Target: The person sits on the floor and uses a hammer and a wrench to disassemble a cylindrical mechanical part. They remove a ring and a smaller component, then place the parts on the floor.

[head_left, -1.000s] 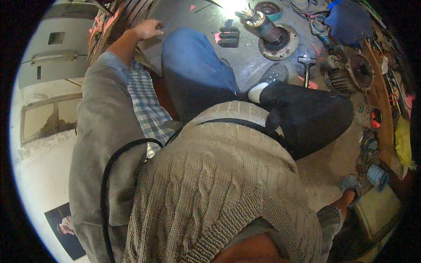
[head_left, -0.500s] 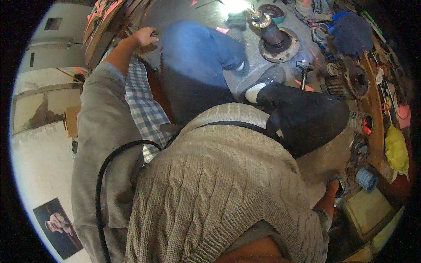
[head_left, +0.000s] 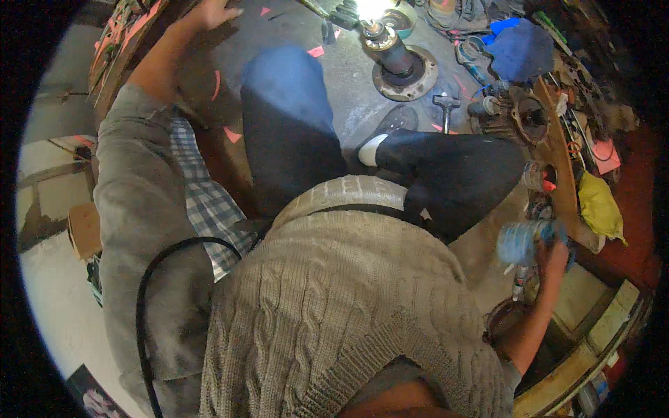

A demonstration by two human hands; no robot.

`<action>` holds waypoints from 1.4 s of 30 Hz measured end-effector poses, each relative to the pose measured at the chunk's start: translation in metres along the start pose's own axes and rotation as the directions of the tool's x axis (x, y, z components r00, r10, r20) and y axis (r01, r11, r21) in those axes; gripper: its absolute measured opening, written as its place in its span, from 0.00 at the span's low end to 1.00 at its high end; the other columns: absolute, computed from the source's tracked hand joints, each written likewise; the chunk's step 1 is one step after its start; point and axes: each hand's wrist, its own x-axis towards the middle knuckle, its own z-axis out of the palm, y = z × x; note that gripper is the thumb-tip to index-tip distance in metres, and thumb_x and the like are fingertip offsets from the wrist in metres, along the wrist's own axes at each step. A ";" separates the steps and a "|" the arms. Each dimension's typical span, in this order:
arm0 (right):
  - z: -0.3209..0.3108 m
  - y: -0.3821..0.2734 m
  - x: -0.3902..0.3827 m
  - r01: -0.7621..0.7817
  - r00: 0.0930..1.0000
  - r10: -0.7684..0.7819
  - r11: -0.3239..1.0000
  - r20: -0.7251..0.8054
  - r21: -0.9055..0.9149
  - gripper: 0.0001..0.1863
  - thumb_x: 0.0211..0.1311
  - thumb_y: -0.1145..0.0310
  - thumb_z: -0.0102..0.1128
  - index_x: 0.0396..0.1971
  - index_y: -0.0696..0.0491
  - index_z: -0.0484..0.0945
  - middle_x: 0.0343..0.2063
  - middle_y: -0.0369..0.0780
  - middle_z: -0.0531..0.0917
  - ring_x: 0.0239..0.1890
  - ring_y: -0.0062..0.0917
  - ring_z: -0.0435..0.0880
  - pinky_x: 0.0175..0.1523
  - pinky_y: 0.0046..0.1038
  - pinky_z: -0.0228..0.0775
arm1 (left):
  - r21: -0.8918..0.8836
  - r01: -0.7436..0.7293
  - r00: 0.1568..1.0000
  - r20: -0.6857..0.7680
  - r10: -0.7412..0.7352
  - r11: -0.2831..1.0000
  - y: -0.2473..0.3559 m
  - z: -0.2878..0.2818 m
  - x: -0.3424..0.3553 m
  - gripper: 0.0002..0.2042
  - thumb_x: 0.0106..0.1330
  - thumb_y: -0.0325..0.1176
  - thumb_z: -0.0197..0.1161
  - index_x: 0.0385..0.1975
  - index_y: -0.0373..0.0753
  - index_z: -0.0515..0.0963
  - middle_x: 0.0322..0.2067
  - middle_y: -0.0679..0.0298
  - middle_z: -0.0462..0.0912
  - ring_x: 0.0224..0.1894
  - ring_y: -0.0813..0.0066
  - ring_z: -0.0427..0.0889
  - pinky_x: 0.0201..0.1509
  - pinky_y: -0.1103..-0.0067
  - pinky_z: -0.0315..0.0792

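My right hand [head_left: 554, 256] is at the lower right, closed round a pale blue round jar [head_left: 519, 240] that it holds just above the floor, beside a curved wooden plank [head_left: 557, 157]. My left hand [head_left: 209, 12] is stretched out to the top left. It lies flat with fingers apart on the grey floor, next to a wooden board [head_left: 118, 59]. My crossed legs in dark trousers [head_left: 293, 132] and a knitted beige sweater [head_left: 334, 313] fill the middle. The lower part of the right hand is hidden behind the jar.
A metal hub with an upright shaft [head_left: 401, 63] stands ahead, a hammer [head_left: 444, 108] beside it. A blue cloth [head_left: 523, 52], a round engine part [head_left: 526, 118], a yellow rag [head_left: 599, 205] and small parts crowd the right. A black cable [head_left: 150, 292] loops over my left sleeve.
My right hand has come up into view holding the blue jar, which stood lower at the right before. My left arm has stretched farther forward and the hand now lies flat.
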 end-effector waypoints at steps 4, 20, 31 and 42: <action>-0.118 -0.112 -0.003 0.319 0.834 -0.417 0.899 -0.362 -0.301 0.26 0.61 0.63 0.73 0.54 0.61 0.77 0.50 0.56 0.83 0.47 0.54 0.84 0.52 0.44 0.79 | -0.051 -0.041 0.996 -0.076 0.037 0.998 0.055 0.005 0.052 0.17 0.66 0.42 0.67 0.47 0.35 0.81 0.39 0.47 0.87 0.43 0.53 0.87 0.48 0.62 0.80; -0.043 -0.612 0.180 0.994 0.000 -0.977 0.024 -0.215 -0.110 0.16 0.66 0.61 0.64 0.46 0.57 0.77 0.41 0.48 0.83 0.47 0.46 0.84 0.52 0.43 0.77 | -0.884 0.426 0.742 0.221 -0.633 0.190 0.077 0.088 0.059 0.19 0.70 0.42 0.67 0.50 0.33 0.76 0.36 0.56 0.83 0.28 0.72 0.81 0.26 0.70 0.80; 0.088 -0.670 0.259 0.944 0.287 -0.957 0.291 0.045 0.157 0.12 0.67 0.64 0.53 0.41 0.56 0.81 0.43 0.50 0.85 0.50 0.47 0.84 0.55 0.45 0.76 | -0.514 0.442 0.857 0.000 -0.516 0.735 0.051 0.132 0.051 0.42 0.61 0.54 0.71 0.61 0.20 0.69 0.52 0.38 0.83 0.55 0.46 0.83 0.61 0.65 0.76; -0.039 -0.507 0.325 0.698 0.714 -0.621 0.664 -0.322 0.267 0.22 0.65 0.56 0.65 0.51 0.56 0.84 0.44 0.48 0.89 0.48 0.41 0.88 0.54 0.38 0.78 | -0.691 0.257 0.902 -0.080 -0.425 0.675 0.093 0.174 0.101 0.22 0.64 0.41 0.70 0.52 0.31 0.78 0.42 0.49 0.88 0.45 0.57 0.88 0.52 0.65 0.80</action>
